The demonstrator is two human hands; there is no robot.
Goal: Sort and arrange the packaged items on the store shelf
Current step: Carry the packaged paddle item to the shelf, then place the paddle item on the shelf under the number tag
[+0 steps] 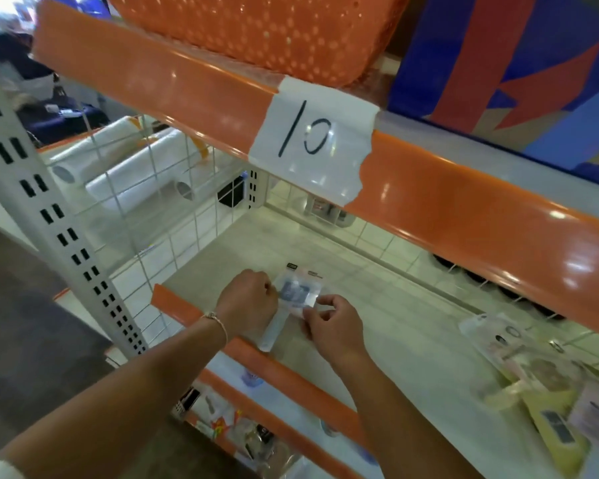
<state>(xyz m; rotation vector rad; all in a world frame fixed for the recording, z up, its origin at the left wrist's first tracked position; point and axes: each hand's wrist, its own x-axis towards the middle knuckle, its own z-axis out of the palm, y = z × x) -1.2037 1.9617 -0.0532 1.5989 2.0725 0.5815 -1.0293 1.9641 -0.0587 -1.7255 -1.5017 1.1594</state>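
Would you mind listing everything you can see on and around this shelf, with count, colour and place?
clear packet: one, transparent with a blue-grey item inside, on the middle shelf, held from both sides
shelf board: one, pale grey-white, with an orange front lip
paper label: one, white, handwritten 10, taped on the upper shelf's orange edge
orange basket: one, perforated, on the upper shelf
blue and red box: one, upper shelf, right
packaged items: a blurred pile, yellow and clear, right end of the middle shelf; count unclear
white rolls: at least two, behind the wire grid, left
small packets: several, mixed colours, shelf below
left hand: pinches the packet's left edge; thin bracelet on the wrist
right hand: pinches the packet's right corner
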